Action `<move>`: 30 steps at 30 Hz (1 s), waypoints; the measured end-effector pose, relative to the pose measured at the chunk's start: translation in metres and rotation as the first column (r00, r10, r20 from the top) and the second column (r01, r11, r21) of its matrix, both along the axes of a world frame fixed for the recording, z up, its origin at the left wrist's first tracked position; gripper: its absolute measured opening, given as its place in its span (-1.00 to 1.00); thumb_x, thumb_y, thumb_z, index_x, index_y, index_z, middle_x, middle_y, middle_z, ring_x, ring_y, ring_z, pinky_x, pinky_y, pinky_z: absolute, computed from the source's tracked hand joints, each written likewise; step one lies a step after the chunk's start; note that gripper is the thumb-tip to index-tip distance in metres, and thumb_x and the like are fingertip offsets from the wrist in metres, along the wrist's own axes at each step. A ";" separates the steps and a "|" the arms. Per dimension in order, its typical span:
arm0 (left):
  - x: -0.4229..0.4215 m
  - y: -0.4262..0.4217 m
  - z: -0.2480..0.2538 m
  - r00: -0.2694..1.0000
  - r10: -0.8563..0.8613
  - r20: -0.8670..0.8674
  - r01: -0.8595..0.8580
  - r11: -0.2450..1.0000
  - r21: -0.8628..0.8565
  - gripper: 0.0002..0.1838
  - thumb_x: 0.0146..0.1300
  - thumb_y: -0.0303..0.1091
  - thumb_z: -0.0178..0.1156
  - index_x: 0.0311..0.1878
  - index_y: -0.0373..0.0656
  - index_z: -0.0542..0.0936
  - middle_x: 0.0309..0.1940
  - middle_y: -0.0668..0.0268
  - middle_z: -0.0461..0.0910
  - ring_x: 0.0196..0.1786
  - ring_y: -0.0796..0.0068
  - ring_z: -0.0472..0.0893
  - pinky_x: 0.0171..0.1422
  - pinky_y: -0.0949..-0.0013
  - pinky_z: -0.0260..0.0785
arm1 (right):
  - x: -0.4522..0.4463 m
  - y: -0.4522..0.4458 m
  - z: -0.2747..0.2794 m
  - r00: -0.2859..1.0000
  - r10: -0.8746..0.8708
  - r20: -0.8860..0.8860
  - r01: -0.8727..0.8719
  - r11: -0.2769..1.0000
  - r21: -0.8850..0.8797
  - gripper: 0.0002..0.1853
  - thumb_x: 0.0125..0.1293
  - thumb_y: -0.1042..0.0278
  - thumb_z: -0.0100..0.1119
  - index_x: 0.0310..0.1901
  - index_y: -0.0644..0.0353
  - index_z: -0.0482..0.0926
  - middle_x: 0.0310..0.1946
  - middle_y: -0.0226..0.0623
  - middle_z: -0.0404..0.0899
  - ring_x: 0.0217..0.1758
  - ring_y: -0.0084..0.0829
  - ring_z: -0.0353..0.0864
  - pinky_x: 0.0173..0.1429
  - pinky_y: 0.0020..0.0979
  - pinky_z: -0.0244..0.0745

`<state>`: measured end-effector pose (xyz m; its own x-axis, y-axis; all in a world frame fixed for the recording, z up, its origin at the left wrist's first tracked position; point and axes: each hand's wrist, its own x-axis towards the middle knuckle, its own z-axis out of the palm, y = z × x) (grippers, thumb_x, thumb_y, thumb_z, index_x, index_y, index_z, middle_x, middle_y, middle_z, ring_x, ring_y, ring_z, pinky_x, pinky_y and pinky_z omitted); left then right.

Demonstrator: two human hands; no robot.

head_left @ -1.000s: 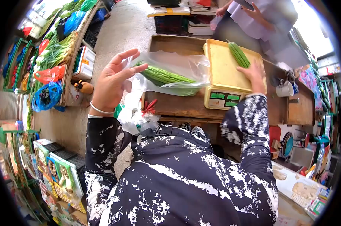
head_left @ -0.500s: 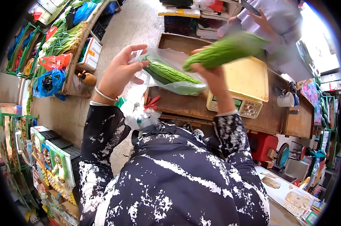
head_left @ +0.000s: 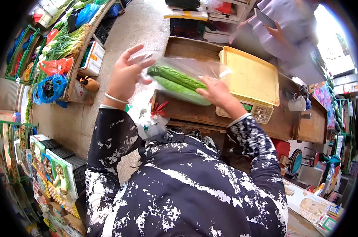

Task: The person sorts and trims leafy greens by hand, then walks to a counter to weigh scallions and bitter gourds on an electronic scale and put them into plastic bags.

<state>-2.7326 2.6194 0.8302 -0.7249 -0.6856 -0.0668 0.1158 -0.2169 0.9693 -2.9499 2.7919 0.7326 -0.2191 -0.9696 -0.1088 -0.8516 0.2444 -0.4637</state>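
Note:
A clear plastic bag [head_left: 186, 65] lies over the wooden counter, with green, ridged bitter melons inside; one bitter melon [head_left: 175, 78] lies on top of another pale green one [head_left: 169, 89]. My left hand [head_left: 125, 75] is at the bag's left end, its fingers partly spread and hooked in the plastic at the mouth. At the other end, my right hand [head_left: 218, 94] grips the near end of the upper melon, thumb and fingers on it. Some of the fingertips are hidden by the plastic.
Right of the bag stands a yellow-topped weighing scale [head_left: 250, 75] on the wooden counter [head_left: 281, 118]. A white mug [head_left: 297, 104] is farther right. Another person [head_left: 283, 35] holds a phone across the counter. Leafy vegetables [head_left: 64, 45] fill a stand at left.
The bitter melon in my right hand has come down and left from above the scale into the bag. My left hand stays at the bag's mouth, shifted slightly left.

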 end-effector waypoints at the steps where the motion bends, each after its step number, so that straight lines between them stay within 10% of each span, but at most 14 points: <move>1: 0.002 -0.002 -0.002 0.999 0.018 0.043 -0.019 0.999 0.032 -0.35 -0.06 -0.71 -0.18 0.22 -0.24 0.14 0.09 0.00 0.31 0.09 0.16 0.43 -0.39 0.41 0.55 | -0.009 0.005 0.019 0.986 0.026 -0.164 -0.021 0.999 0.035 -0.55 0.21 0.05 -0.01 0.00 0.22 0.37 -0.07 -0.06 0.44 -0.03 -0.16 0.45 0.04 -0.30 0.36; 7: 0.024 -0.004 -0.003 1.000 -0.015 0.006 0.014 0.983 0.183 -0.35 -0.05 -0.68 -0.13 0.23 -0.18 0.14 -0.02 -0.02 0.41 -0.10 0.19 0.55 -0.34 0.34 0.52 | -0.047 0.027 0.051 0.888 0.093 -0.450 -0.175 0.974 -0.143 -0.64 0.09 0.01 0.10 -0.32 0.18 0.57 -0.43 -0.21 0.55 -0.32 -0.17 0.54 -0.20 -0.28 0.44; 12: 0.030 0.014 0.014 0.999 0.033 0.002 -0.032 0.977 0.212 -0.33 -0.11 -0.73 -0.21 0.21 -0.24 0.13 -0.09 -0.06 0.43 -0.23 0.21 0.59 -0.34 0.33 0.54 | -0.050 0.030 0.085 0.804 0.350 -0.480 -0.374 0.926 0.047 -0.78 -0.02 0.17 0.19 -0.47 0.16 0.56 -0.40 -0.28 0.55 -0.33 -0.24 0.56 -0.18 -0.32 0.46; 24: 0.047 0.047 0.035 0.996 0.085 -0.028 -0.078 0.979 0.186 -0.47 0.03 -0.66 -0.13 0.16 -0.30 0.18 -0.17 0.00 0.47 -0.28 0.26 0.61 -0.22 0.33 0.53 | -0.080 -0.019 0.108 0.807 0.119 -0.579 -0.439 0.776 -0.452 -0.96 0.04 0.43 0.02 -0.48 0.17 0.44 -0.47 -0.29 0.47 -0.36 -0.30 0.50 -0.23 -0.37 0.40; 30: 0.046 0.050 0.028 0.998 0.046 -0.043 -0.035 0.972 0.231 -0.51 0.07 -0.64 -0.11 0.15 -0.31 0.18 -0.19 0.01 0.46 -0.20 0.24 0.59 -0.08 0.24 0.50 | -0.084 -0.018 0.087 0.770 0.112 -0.628 -0.413 0.838 -0.356 -0.93 -0.04 0.51 0.01 -0.45 0.17 0.44 -0.43 -0.28 0.48 -0.30 -0.30 0.51 -0.17 -0.39 0.42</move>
<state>-2.6869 2.6698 0.8580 -0.7030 -0.6847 -0.1921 0.1737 -0.4272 0.8873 -3.0338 2.7734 0.8192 0.1789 -0.8954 0.4077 -0.9822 -0.1382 0.1275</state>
